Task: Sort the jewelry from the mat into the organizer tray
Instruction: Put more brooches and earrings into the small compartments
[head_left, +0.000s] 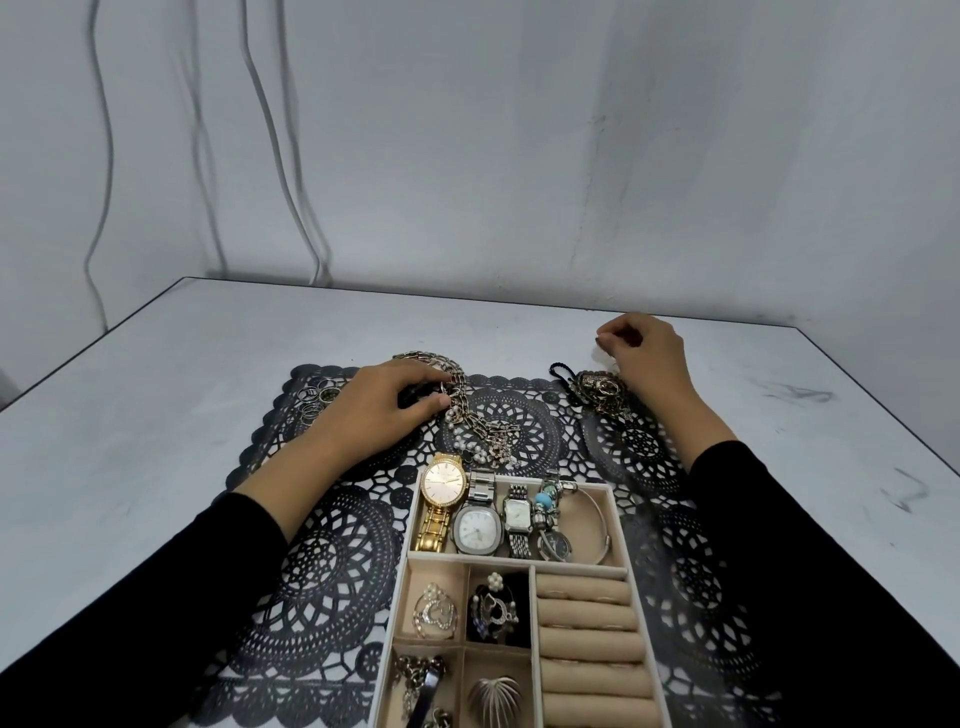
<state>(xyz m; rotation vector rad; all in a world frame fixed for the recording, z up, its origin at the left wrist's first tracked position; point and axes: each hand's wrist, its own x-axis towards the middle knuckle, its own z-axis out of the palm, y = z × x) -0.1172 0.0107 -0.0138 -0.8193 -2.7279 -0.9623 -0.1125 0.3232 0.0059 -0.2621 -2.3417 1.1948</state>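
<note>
Our left hand (384, 410), centre-left, curls its fingers on the chain tangle (467, 410) lying on the mat (322, 571) above the organizer tray (409, 519). Lifting it could drag knotted strands and snag the lace. Our right hand (644, 358), upper right, is curled; we cannot tell whether it holds anything.

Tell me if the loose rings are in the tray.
No, the rings lie on the mat at its far left corner, outside the tray.
</note>
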